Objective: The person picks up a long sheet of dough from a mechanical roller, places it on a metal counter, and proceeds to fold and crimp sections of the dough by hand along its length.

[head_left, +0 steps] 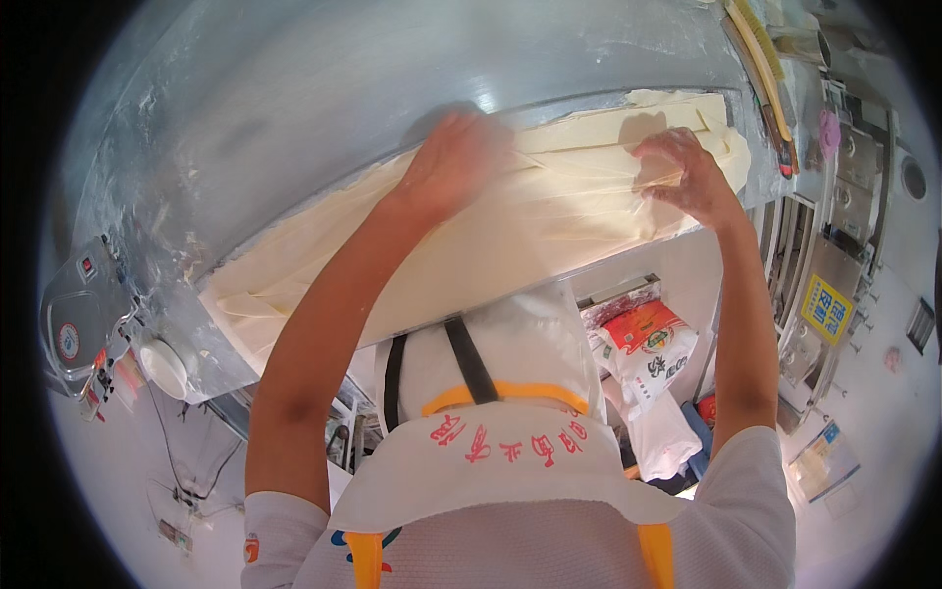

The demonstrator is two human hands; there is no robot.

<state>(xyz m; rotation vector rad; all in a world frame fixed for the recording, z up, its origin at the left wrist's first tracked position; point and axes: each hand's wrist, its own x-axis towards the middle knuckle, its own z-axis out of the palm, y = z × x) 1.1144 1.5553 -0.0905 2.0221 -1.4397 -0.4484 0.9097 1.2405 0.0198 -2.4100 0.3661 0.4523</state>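
Observation:
A long, pale yellow sheet of dough (510, 236) lies folded in layers along the near edge of a floured steel worktable (324, 88). My left hand (453, 162) presses flat on the dough's upper fold near the middle, fingers spread. My right hand (687, 175) pinches a fold of the dough near its right end, with thin creases pulled taut between the two hands. I wear a white apron with orange straps (510, 461).
A long-handled brush (760, 59) lies on the table's far right. Sacks with red and white print (648, 353) sit under the table. A steel machine (78, 324) stands at the left. Metal equipment with a yellow label (829, 304) is at the right.

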